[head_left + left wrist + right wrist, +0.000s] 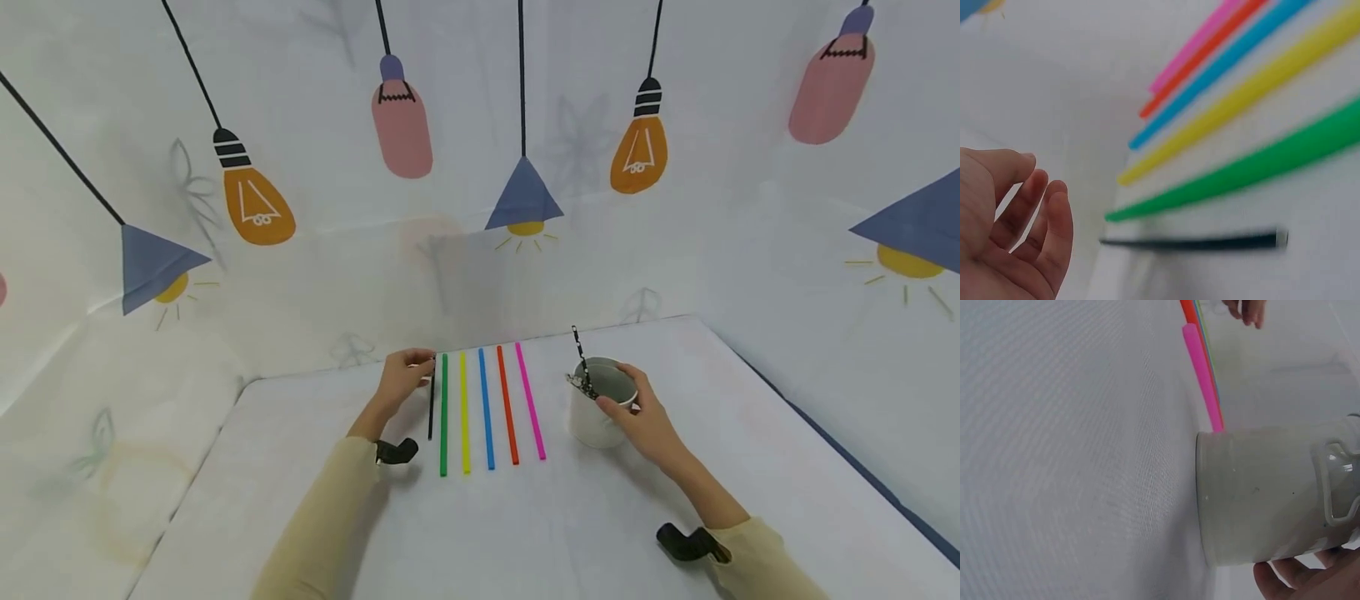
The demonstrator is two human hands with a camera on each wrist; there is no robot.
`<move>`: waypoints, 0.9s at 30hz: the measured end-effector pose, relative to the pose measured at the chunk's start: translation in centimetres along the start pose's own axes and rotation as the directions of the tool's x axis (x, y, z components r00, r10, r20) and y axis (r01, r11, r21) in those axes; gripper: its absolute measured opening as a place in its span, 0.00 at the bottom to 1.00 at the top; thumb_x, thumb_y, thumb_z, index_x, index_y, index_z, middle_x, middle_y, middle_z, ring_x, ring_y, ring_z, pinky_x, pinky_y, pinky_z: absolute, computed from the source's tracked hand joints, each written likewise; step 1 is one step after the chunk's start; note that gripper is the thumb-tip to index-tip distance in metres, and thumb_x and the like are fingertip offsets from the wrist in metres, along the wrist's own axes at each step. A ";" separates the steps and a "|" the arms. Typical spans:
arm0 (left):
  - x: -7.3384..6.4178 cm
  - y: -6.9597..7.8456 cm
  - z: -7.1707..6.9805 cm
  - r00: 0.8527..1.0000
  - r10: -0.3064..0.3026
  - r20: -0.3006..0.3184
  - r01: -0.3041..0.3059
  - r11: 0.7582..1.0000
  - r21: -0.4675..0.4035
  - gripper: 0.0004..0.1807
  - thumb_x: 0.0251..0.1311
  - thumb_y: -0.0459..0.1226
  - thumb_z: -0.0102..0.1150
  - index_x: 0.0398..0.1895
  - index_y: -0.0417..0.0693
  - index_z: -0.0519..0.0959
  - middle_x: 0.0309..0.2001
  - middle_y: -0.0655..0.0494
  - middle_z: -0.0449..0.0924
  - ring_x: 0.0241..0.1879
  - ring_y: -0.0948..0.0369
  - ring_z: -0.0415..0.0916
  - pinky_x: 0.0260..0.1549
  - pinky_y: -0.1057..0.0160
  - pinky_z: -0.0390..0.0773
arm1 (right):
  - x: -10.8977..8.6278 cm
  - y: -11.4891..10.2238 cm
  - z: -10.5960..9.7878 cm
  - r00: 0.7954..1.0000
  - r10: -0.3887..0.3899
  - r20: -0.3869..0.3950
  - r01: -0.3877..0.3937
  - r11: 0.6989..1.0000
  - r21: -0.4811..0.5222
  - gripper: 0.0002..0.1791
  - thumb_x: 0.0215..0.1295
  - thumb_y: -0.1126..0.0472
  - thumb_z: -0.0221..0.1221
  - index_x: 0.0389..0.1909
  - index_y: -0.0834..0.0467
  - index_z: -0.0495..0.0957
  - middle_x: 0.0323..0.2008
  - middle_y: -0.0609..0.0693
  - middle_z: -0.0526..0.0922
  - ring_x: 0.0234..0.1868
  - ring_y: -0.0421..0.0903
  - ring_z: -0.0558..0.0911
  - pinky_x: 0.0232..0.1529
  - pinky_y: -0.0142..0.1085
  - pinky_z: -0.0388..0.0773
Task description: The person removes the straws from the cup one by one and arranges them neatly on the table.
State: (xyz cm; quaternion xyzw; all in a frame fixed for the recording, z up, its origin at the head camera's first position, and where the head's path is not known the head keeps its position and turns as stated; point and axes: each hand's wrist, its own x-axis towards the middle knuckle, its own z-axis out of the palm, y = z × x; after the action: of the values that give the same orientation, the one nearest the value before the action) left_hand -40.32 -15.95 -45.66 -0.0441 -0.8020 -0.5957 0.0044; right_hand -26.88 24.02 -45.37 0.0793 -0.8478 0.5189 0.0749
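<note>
Slim coloured sticks lie side by side on the white table: black point(431, 408), green point(444, 417), yellow point(464, 417), blue point(487, 412), red point(507, 408) and pink point(531, 404). My left hand point(405, 379) is at the far end of the black stick. The left wrist view shows that hand's thumb and fingers loosely bent, with nothing between them and apart from the sticks. My right hand point(645, 421) grips the small white pail point(1266, 494), thumb near its rim. A black-and-white patterned stick point(578, 350) and a silvery piece point(581, 385) poke out of it.
The white tabletop point(480, 533) meets a white backdrop point(337, 283) printed with hanging lamps and bulbs just behind the sticks. Its right edge point(817, 425) runs along a dark blue strip. Black wrist mounts point(396, 451) stick out by both sleeves.
</note>
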 end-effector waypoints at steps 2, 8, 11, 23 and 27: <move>-0.6 1.5 0.4 0.999 0.044 0.007 -0.044 0.998 -0.037 0.16 0.67 0.36 0.59 0.54 0.37 0.79 0.47 0.43 0.79 0.44 0.47 0.78 0.42 0.55 0.81 | 0.4 -0.1 -0.1 1.000 0.003 0.004 -0.003 1.000 0.001 0.42 0.70 0.48 0.57 0.76 0.51 0.44 0.65 0.65 0.62 0.60 0.61 0.69 0.51 0.52 0.72; -2.7 4.6 3.0 0.984 0.158 0.087 -0.152 0.986 -0.072 0.13 0.66 0.37 0.60 0.50 0.41 0.82 0.47 0.47 0.81 0.44 0.50 0.80 0.45 0.48 0.79 | 0.9 -0.2 -0.4 0.999 0.029 0.016 -0.028 1.000 -0.012 0.45 0.70 0.47 0.57 0.77 0.50 0.40 0.67 0.65 0.60 0.58 0.59 0.69 0.48 0.47 0.72; -4.0 5.6 4.9 0.967 0.216 0.137 -0.211 0.976 -0.054 0.11 0.65 0.37 0.61 0.48 0.43 0.82 0.46 0.49 0.82 0.42 0.52 0.80 0.42 0.51 0.80 | 0.7 -0.2 -0.4 0.999 0.028 0.018 -0.028 1.000 -0.014 0.45 0.70 0.48 0.57 0.77 0.51 0.40 0.67 0.65 0.60 0.58 0.60 0.69 0.48 0.47 0.72; -6.2 7.7 11.8 0.903 0.310 0.297 -0.290 0.951 -0.110 0.10 0.65 0.39 0.61 0.48 0.49 0.83 0.44 0.53 0.83 0.40 0.50 0.80 0.40 0.49 0.80 | 0.3 -0.1 -0.4 0.999 0.034 0.008 -0.034 0.999 0.014 0.45 0.70 0.49 0.58 0.77 0.53 0.40 0.69 0.65 0.57 0.64 0.66 0.65 0.57 0.57 0.68; -6.6 7.6 13.7 0.916 0.286 0.282 -0.257 0.957 -0.135 0.10 0.64 0.38 0.63 0.48 0.51 0.84 0.42 0.57 0.83 0.40 0.48 0.80 0.40 0.52 0.81 | 0.3 0.1 -0.3 0.999 0.045 0.011 -0.046 0.998 0.043 0.45 0.70 0.51 0.58 0.77 0.53 0.40 0.69 0.66 0.55 0.67 0.67 0.62 0.60 0.59 0.63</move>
State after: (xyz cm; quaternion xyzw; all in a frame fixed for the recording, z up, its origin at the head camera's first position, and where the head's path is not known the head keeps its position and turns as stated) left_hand -32.52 -1.09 -42.77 -0.2446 -0.7504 -0.6131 -0.0360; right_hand -27.17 24.31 -45.24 0.0643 -0.8385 0.5381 0.0570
